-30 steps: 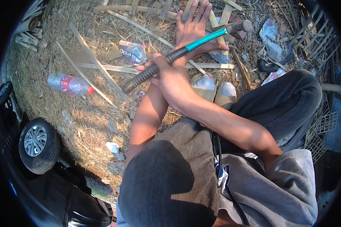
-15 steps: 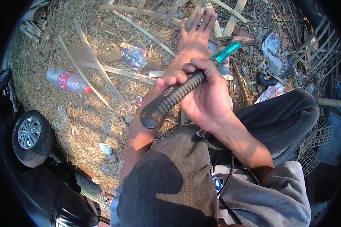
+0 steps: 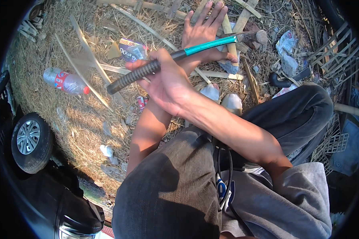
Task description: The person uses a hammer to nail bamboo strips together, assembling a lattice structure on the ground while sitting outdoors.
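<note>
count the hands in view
2: the left hand, fingers spread over slats, and the right hand, nearer the body, gripping a tool. No others show.

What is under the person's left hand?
Pale strips show beside and partly beneath the left hand, with dry straw around. Whatever lies directly under its palm is covered, so I cannot tell.

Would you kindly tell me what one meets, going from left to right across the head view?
Silver wheel with black tyre, clear plastic bottle with red cap, purple rectangular packet, right hand, left hand, curved black tube-shaped piece, pale plastic lattice.
</note>
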Action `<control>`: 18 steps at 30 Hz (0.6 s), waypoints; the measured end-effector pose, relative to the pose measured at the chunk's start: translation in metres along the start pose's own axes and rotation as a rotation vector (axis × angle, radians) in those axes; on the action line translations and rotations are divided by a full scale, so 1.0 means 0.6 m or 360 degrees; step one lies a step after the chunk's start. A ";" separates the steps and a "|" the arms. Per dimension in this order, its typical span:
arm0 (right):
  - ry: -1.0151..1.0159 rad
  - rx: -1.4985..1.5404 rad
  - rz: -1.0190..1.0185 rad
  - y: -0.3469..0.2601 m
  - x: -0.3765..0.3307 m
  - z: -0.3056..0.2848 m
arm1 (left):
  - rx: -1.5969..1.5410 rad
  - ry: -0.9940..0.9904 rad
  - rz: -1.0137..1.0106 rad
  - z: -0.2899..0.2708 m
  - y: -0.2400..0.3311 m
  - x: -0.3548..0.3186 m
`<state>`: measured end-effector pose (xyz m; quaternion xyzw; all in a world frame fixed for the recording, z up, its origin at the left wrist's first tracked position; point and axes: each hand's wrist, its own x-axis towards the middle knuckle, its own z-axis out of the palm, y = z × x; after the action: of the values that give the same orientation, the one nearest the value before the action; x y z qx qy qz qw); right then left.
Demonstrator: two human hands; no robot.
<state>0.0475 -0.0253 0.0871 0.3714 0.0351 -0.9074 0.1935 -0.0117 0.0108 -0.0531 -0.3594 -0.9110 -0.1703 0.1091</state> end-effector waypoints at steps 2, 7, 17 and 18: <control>0.0026 0.0038 0.0043 0.007 0.008 0.008 | 0.0328 0.0170 0.0063 0.011 -0.016 -0.011; 0.0256 0.0131 0.0007 -0.004 0.045 0.029 | -0.0355 -0.0663 -0.0260 -0.065 0.021 0.029; 0.0531 0.0003 -0.0163 0.018 0.143 0.006 | -0.0330 -0.0675 -0.0185 -0.061 0.031 0.031; 0.0508 0.0004 -0.0180 0.022 0.141 0.006 | -0.0315 -0.0670 -0.0182 -0.061 0.031 0.031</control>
<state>-0.0046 -0.0659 0.0325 0.5086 0.0852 -0.8463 0.1336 -0.0096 0.0208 -0.0092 -0.3437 -0.9114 -0.1859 -0.1288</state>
